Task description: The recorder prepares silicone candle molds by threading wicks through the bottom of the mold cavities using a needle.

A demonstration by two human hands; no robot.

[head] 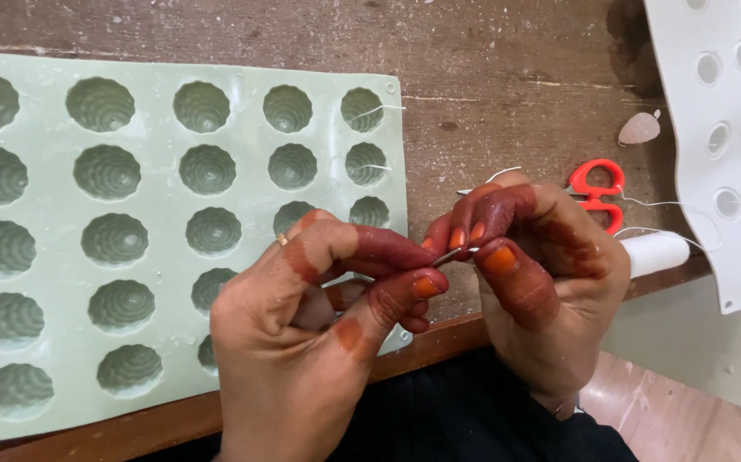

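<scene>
Needle (449, 254), thin and metallic, pinched between both hands above the bench's (507, 111) front edge. Left end gripped between thumb and forefinger of the left hand (319, 316), fingers (426, 287) clenched on it. Right end hidden among the fingers (500, 259) of the right hand (541, 274), closed on it too. Only a short bare stretch showing in the gap between the two thumbs. To the left, flat on the bench, a green silicone mould (165, 231) with ribbed round cavities, white wicks (383, 109) trailing from its right-hand column. Behind the right hand, red-handled scissors (597, 192) and a white thread spool (654, 252) near the right front edge. At the far right corner, a white mould (729, 145) with round holes.
</scene>
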